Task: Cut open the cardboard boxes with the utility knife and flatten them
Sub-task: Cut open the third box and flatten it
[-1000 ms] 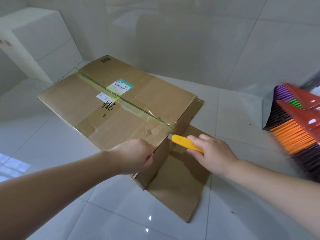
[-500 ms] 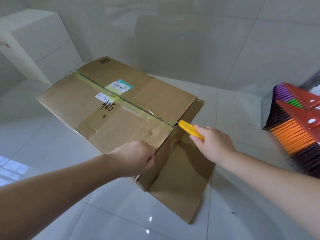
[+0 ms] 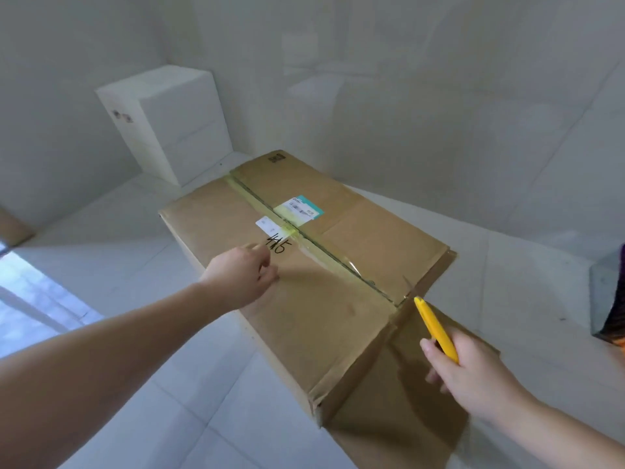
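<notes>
Now the right hand grips the yellow utility knife, its blade at the near end of the cardboard box's taped seam. Left hand rests on the box top, fingers loosely curled, holding nothing.

matt cardboard box, glossy tiled floor

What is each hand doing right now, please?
Left hand: fingers loosely curled, resting on top of the cardboard box, holding nothing.
Right hand: gripping the yellow utility knife, blade at the near end of the taped seam.
</notes>
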`<state>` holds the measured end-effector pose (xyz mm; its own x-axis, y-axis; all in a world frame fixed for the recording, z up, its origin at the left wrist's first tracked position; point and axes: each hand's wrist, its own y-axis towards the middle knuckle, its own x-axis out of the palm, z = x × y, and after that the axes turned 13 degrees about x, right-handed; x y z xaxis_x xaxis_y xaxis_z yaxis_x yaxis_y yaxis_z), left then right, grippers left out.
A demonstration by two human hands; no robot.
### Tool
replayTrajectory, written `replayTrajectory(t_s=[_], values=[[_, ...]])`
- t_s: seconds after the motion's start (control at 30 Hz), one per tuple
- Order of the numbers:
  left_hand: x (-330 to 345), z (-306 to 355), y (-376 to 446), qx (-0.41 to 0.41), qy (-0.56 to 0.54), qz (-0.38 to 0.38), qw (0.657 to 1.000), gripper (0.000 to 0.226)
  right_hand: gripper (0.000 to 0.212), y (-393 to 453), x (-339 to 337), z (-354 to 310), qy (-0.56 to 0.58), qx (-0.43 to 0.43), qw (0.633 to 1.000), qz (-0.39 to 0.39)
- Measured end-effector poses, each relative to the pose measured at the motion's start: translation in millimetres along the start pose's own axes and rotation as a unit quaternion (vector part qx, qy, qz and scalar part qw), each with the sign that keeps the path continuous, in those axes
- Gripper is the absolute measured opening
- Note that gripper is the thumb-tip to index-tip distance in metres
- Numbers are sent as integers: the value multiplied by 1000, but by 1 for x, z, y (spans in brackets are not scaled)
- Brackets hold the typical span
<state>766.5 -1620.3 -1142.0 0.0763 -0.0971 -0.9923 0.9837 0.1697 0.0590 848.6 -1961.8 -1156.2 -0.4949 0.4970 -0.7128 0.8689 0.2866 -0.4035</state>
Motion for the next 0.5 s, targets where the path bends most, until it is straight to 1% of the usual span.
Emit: replayTrajectory(t_s=[0.03,0.1,0.2,0.23,0.3,0.33,0.37,0.43,0.5], values=[[-2,-19,3,-11,4,18,1000,25,28,1,11,-14,6,-7,1000,-4],[-5,-58,12,-49,15,43,998,35,28,7,29,-40,21,-4,1000,12],[-7,-109,23,-139,6,52,989,51,24,17,46,-62,-20,6,999,50],[-7,-124,25,-165,3,55,985,54,24,20,52,-66,-42,1,997,72],[-4,-149,29,-207,-11,66,976,56,34,28,61,-69,-79,-12,986,147],[-2,-160,30,-223,-21,73,972,56,39,33,66,-67,-99,-10,983,153],[0,-171,32,-234,-30,76,969,57,38,39,71,-66,-112,-8,981,158],[9,-189,35,-248,-37,77,965,64,33,43,81,-66,-129,-27,972,196],[18,-202,38,-260,-46,74,962,72,38,45,87,-69,-115,-27,976,185]])
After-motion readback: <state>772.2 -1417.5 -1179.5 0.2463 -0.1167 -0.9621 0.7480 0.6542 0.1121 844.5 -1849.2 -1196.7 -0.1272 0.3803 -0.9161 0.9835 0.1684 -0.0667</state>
